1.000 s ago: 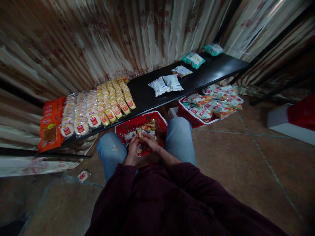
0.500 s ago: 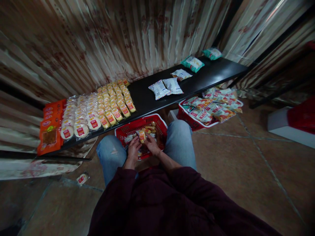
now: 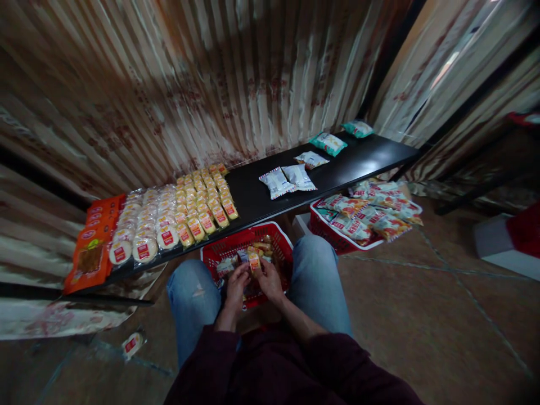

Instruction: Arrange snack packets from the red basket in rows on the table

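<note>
Both my hands are over a red basket [image 3: 278, 239] that sits between my knees on the floor. My left hand [image 3: 237, 284] and my right hand [image 3: 267, 279] are closed together on a small yellow snack packet [image 3: 253, 260] with a red label, held upright above the basket. More packets lie loose inside the basket. Just beyond it runs a low black shelf [image 3: 253, 197] with rows of the same yellow packets [image 3: 205, 199] laid out on its left half.
Round white-wrapped packets [image 3: 141, 225] and orange packs [image 3: 90, 247] fill the shelf's left end; white pouches [image 3: 287, 179] and green bags [image 3: 329, 143] lie further right. A second red basket [image 3: 337, 239], heaped with packets, stands on the right. One packet [image 3: 132, 344] lies on the floor. Curtains hang behind.
The view has tilted and drifted, so everything sits lower in the frame. My hands have kept the packet between them over the basket and turned it slightly.
</note>
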Available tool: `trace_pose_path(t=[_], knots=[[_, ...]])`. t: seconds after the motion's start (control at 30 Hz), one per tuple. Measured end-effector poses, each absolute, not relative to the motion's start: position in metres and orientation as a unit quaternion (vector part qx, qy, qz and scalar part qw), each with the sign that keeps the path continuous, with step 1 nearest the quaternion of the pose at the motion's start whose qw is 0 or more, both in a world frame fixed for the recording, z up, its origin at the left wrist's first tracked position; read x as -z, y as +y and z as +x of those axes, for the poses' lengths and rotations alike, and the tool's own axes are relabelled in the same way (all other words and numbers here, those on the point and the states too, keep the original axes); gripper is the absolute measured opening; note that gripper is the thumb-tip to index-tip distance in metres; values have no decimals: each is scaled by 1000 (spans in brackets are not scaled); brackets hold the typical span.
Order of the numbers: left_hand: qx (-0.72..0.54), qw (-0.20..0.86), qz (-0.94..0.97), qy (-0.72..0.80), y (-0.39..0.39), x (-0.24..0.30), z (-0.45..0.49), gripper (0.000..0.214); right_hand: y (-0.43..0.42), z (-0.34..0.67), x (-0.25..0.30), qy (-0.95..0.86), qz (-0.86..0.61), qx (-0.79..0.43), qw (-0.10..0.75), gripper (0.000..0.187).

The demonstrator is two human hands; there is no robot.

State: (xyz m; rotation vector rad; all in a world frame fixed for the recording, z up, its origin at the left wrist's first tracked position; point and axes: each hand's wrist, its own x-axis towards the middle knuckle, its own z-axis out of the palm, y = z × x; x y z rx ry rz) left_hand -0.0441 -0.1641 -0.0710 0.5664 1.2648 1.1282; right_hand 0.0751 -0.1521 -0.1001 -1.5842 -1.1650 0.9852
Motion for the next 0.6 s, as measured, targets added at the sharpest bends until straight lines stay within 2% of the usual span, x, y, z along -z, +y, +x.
trace_pose_path(t=[0.2,0.6], knots=[[-497,610,295,542,-160,57,-40,28,-154,74,90,-492,-638,-342,483,48],[-515,539,396,536,-117,2,-22,31,-125,84,41,-521,-580,-299,551,40]])
